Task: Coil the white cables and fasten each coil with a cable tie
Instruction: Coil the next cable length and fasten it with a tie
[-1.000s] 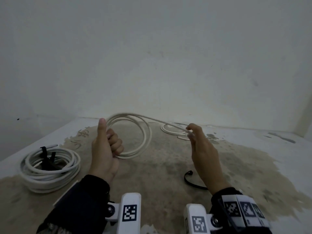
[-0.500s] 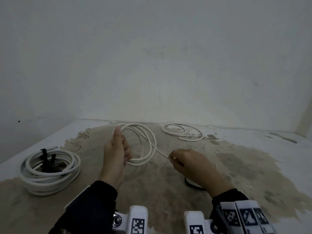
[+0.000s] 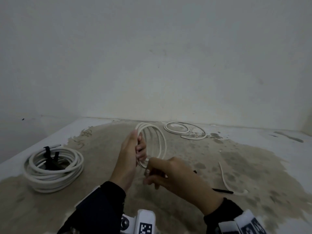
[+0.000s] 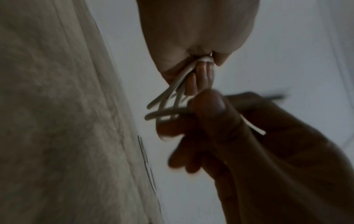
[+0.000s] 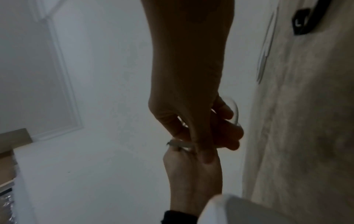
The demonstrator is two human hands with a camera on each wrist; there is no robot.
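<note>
Right hand (image 3: 170,174) has come in from the far loops to meet left hand (image 3: 130,157); both are gripping the upright white cable coil (image 3: 160,141) above the worktop (image 3: 253,149).

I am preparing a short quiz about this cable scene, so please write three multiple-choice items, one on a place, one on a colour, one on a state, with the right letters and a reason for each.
1. Where does the big finished coil lie?
A. on the floor to the person's left
B. against the far wall
C. in the right hand

2. What colour is the tie on that finished coil?
A. white
B. black
C. red

3. What is the state of the coil in the left hand?
A. lying flat on the floor
B. already bound with a tie
C. held up in loops, with no tie visible on it

Answers:
1 A, it rests on the floor left of both hands.
2 B, a black tie crosses its white loops.
3 C, the left hand grips the held coil off the floor while the right hand pinches the cable at its lower end.
</note>
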